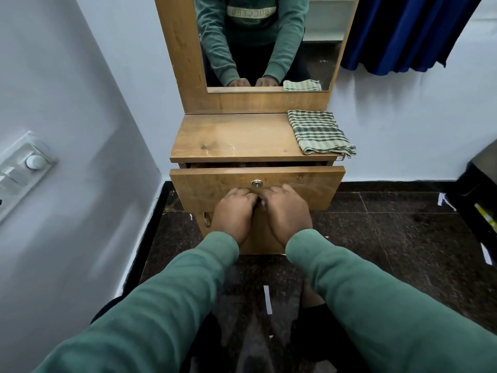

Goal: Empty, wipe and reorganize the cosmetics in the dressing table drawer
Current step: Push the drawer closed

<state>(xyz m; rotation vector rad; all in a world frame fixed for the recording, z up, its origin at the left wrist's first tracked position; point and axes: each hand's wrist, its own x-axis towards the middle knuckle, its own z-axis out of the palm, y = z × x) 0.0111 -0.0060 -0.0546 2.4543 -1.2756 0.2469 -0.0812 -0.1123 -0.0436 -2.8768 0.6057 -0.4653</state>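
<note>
A wooden dressing table (231, 138) stands against the wall with a mirror above it. Its drawer (309, 184) is pulled out a little, leaving a dark gap under the tabletop; the contents are hidden. A round metal lock (257, 183) sits in the middle of the drawer front. My left hand (234, 211) and my right hand (285, 208) are side by side just below the lock, fingers curled on the drawer handle, which they hide. A folded green-and-white checked cloth (317, 131) lies on the right end of the tabletop.
The mirror (269, 41) reflects my green sleeves and the cloth. A switch panel (24, 168) is on the left wall. A blue curtain (408, 30) hangs at the upper right, and dark furniture (481, 189) stands at the right edge. The floor is dark stone with white paper scraps (267, 299).
</note>
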